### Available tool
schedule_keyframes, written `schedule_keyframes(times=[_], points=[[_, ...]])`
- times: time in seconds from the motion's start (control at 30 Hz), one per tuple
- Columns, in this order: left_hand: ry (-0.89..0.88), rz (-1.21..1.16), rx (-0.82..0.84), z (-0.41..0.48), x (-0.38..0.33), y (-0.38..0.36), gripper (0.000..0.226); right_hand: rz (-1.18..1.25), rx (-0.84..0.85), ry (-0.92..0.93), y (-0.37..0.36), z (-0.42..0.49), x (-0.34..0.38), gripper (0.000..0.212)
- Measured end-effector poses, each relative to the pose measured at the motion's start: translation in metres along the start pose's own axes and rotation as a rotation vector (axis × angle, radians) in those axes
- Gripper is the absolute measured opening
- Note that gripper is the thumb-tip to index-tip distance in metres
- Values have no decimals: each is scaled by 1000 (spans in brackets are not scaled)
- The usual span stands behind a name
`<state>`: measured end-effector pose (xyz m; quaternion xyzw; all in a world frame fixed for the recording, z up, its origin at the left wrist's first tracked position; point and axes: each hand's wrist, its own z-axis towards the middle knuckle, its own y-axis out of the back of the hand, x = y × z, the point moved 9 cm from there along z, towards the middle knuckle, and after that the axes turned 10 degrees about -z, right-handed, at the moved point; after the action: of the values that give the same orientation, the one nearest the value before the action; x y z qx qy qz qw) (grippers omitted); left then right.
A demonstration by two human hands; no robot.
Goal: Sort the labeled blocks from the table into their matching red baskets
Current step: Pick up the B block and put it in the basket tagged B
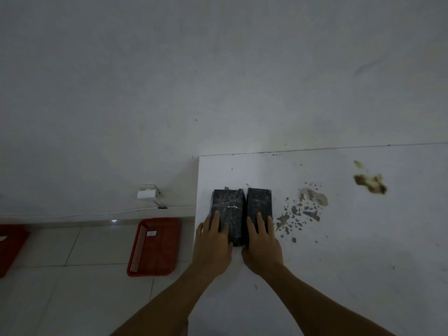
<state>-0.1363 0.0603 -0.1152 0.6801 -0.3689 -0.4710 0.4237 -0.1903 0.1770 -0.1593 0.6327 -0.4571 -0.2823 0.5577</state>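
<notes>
Two dark wrapped blocks lie side by side near the left edge of the white table (351,238). My left hand (212,241) rests on the near end of the left block (228,204), fingers spread over its top. My right hand (263,243) covers the near end of the right block (259,202) the same way. Both blocks sit flat on the table. No label on either block can be read. A red basket (155,247) with a white tag lies on the floor left of the table. Part of a second red basket (9,248) shows at the far left edge.
Grey and brown stains (305,209) spot the table right of the blocks, with a darker brown stain (369,183) further right. A white wall socket (148,192) with a cable sits low on the wall. The floor is pale tile.
</notes>
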Motion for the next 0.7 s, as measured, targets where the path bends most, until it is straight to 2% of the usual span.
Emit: schedule_keyframes(times=[0.13, 0.3, 0.4, 0.5, 0.7], points=[[-69, -108, -23, 14, -29, 8, 40, 91, -75, -2, 8, -3, -4, 75], [124, -446, 86, 30, -44, 3, 39, 228, -219, -22, 27, -11, -11, 72], [224, -597, 159, 37, -49, 1, 31, 279, -317, -23, 40, -18, -14, 77], [333, -719, 191, 43, -48, 3, 33, 377, -340, -74, 46, -24, -20, 78], [386, -897, 215, 50, -46, 13, 34, 461, -413, -3, 64, -31, -20, 74]])
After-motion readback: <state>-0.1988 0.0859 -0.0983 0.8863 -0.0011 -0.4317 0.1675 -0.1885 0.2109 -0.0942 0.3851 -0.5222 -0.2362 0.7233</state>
